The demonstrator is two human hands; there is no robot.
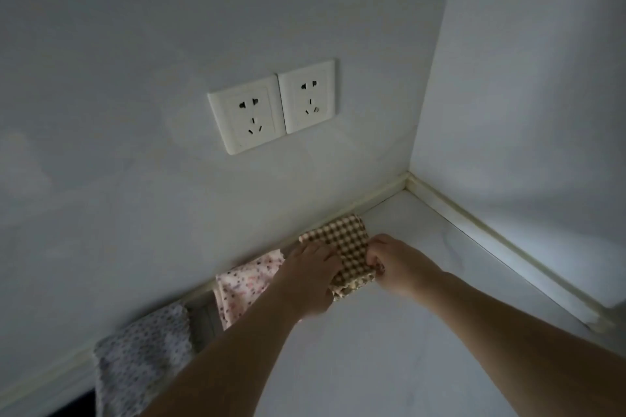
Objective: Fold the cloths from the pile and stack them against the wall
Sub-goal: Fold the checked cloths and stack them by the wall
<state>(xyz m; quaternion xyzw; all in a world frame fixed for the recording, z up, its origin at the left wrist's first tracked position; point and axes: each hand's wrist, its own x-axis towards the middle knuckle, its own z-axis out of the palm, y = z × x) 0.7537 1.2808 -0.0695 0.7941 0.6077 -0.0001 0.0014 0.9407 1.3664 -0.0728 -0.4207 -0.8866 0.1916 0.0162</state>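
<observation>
Two white sockets (pixel 271 107) on a dim grey wall (pixel 135 44) above a pale counter (pixel 389 349).

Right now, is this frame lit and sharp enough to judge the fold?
Head view: dim and soft, wide-angle bend in the wall corner; the checked cloth reads clearly under both hands, but the grey dotted cloth at the lower left is blurred.
</observation>
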